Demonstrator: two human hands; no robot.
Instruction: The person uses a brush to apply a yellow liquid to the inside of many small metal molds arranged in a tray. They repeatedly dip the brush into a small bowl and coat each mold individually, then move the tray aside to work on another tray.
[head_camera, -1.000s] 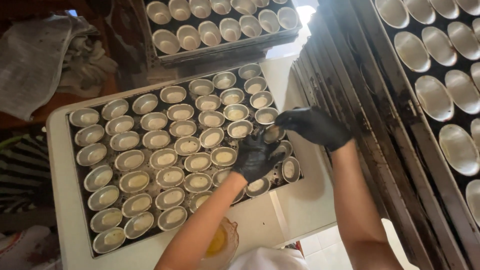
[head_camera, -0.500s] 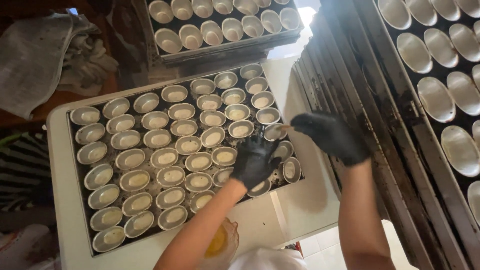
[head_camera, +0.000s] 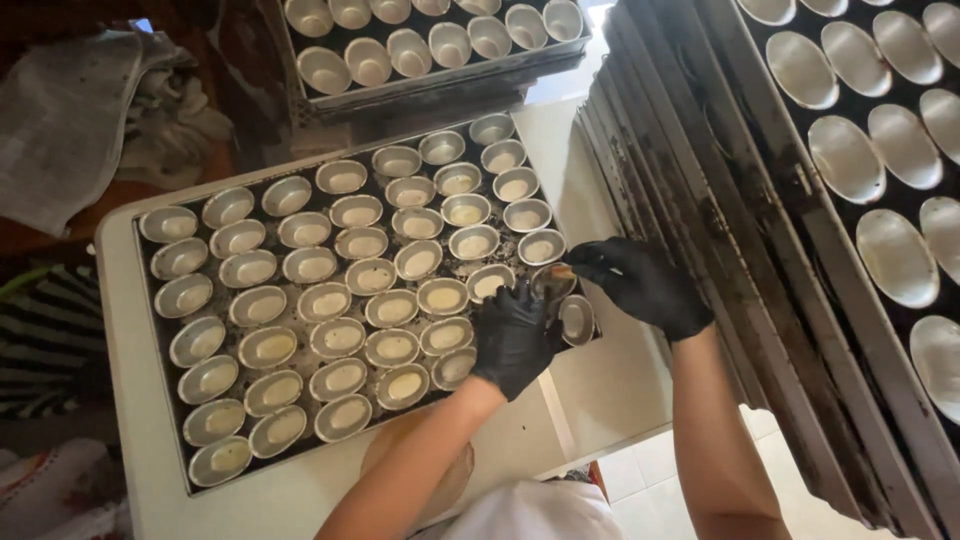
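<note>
We are pinching a small oval metal mould (head_camera: 553, 281) between our black-gloved left hand (head_camera: 514, 338) and right hand (head_camera: 641, 283), steadying it above the dark baking tray (head_camera: 160, 400).

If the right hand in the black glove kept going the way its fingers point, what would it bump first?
Probably the small oval tin at the tray's edge: the right hand points left, fingertips already at it. The left hand is just below.
</note>
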